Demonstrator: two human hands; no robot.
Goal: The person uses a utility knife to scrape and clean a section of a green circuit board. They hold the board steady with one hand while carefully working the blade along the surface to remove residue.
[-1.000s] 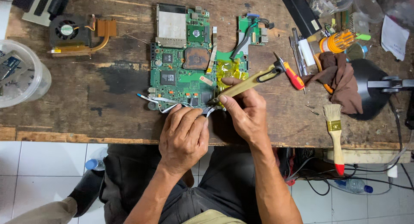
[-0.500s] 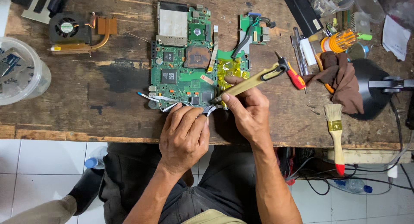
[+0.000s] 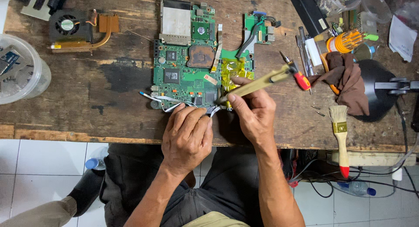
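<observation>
Right now I'm prying at the green circuit board (image 3: pixel 185 74) on the table (image 3: pixel 109 118): right hand (image 3: pixel 253 113) clamped on a yellowish tool (image 3: pixel 257 84), left hand (image 3: pixel 187 137) pinching the ribbon cable (image 3: pixel 168 101); next calls for gentle leverage.

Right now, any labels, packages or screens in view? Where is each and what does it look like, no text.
Round sticker on the cooling fan, bench top left: small, white and green.
White rectangular label on the black bar, upper right: small, at the bar's lower end.
Clear plastic tub, left edge: round, holds small parts.
Plastic bottle, floor lower right: clear, blue cap.
No screens in view.
</observation>
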